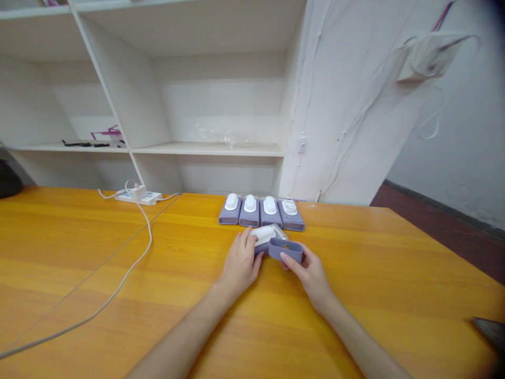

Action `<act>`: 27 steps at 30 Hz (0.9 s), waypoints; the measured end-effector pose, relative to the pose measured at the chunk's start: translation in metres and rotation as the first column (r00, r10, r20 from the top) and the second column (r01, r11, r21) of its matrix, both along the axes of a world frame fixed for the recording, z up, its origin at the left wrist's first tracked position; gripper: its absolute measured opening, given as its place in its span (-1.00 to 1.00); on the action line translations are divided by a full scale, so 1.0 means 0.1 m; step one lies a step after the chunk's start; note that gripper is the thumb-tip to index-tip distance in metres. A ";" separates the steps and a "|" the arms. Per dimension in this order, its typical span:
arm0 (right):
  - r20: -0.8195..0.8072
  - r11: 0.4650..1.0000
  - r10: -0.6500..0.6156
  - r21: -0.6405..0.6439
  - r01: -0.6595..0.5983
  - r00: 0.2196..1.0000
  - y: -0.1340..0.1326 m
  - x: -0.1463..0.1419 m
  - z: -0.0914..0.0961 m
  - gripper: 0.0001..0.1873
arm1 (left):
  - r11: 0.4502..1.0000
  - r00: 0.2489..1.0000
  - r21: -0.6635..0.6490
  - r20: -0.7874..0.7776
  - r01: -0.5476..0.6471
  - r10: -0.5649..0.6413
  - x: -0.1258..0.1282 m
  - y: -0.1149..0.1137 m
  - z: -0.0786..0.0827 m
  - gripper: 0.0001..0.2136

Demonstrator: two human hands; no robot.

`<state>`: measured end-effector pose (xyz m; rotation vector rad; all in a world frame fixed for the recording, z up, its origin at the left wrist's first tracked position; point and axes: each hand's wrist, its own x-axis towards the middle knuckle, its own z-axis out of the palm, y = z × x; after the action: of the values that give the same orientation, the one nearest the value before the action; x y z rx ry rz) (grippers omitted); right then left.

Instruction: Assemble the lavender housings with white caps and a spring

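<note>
My left hand [240, 260] is closed around the left side of a small purple-grey box with a white ridged piece [263, 235] on top and a clear plastic edge at its far right. Between the fingers and thumb of my right hand [311, 273] is a hollow purple-grey sleeve [286, 251], its open side facing up. The sleeve overlaps the right end of the box in view; whether they touch, I cannot tell. Just beyond my hands stands a row of several purple-grey boxes [249, 219], most bearing a white oval piece [250, 203]; the rightmost bears a white piece with dark lines [289, 207].
All this rests on an orange wooden table [118, 316]. A white power strip [139, 197] with a plug lies at the back left, its cable [134, 263] curving across the left side. White shelves [209, 149] rise behind. A dark object [489, 331] lies at the right edge.
</note>
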<state>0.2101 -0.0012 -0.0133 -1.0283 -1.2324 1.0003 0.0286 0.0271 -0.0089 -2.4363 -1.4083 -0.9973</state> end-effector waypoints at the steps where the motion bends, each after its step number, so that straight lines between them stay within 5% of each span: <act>1: -0.001 1.000 -0.003 -0.001 0.003 1.000 0.00 0.00 0.00 -0.63 | 1.000 0.999 -0.011 -0.031 -0.019 0.019 0.00 -0.01 0.00 -0.76; 6: -0.023 1.000 -0.022 0.003 0.022 1.000 -0.02 0.01 0.00 -0.63 | 0.982 0.964 0.029 -0.185 -0.188 0.190 0.10 -0.17 0.07 -0.72; 10: -0.042 0.995 -0.097 0.003 0.097 0.994 0.00 0.03 -0.02 -0.63 | 0.983 0.953 0.057 -0.241 -0.174 0.183 0.21 -0.27 0.15 -0.83; 17: -0.073 0.984 -0.177 0.001 0.177 0.982 0.01 0.05 -0.03 -0.66 | 0.995 0.995 -0.032 -0.039 0.094 -0.096 0.03 -0.26 0.20 -0.81; 19: -0.064 0.981 -0.192 0.006 0.192 0.979 0.01 0.05 -0.03 -0.69 | 0.952 0.956 -0.101 -0.011 0.290 -0.293 -0.09 -0.22 0.21 -0.70; 21: -0.055 0.978 -0.209 0.015 0.210 0.976 0.00 0.06 -0.03 -0.70 | 0.926 0.932 -0.113 0.015 0.361 -0.361 -0.17 -0.18 0.23 -0.61; 27: -0.072 0.976 -0.213 0.023 0.215 0.974 -0.01 0.06 -0.04 -0.71 | 0.959 0.948 -0.138 -0.173 0.247 -0.268 -0.01 -0.26 0.31 -0.62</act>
<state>0.2157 -0.0023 -0.0171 -1.0686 -1.0526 0.8401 0.0272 0.0011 0.0222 -2.7694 -1.1355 -0.7205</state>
